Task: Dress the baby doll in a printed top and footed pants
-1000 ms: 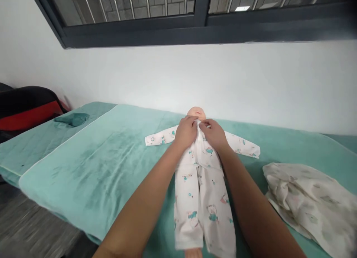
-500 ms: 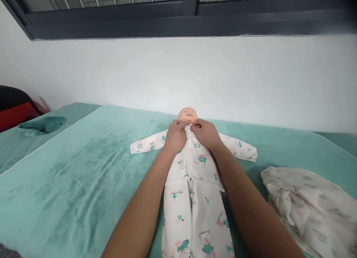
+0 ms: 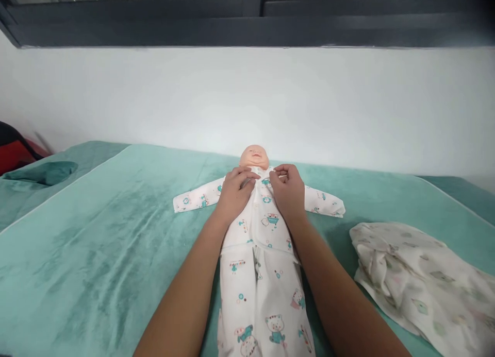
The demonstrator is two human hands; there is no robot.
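A baby doll lies on its back, its bald head toward the wall. It is dressed in a white printed baby top with both sleeves stretched out sideways, and white printed trousers below. The front edges of the top meet along the middle of the chest. My left hand rests on the chest near the collar, fingers stretched and thumb apart. My right hand is on the other side of the collar, with curled fingers and thumb pinched at the fabric. The pinched spot is partly hidden.
A crumpled white patterned cloth lies to the right on the green bedspread. Behind stands a white wall under a dark window frame. A red and black object is at the far left.
My hands have moved slightly apart at the collar, where both were pinching close together. The left fingers have loosened. The whole view has shifted a little.
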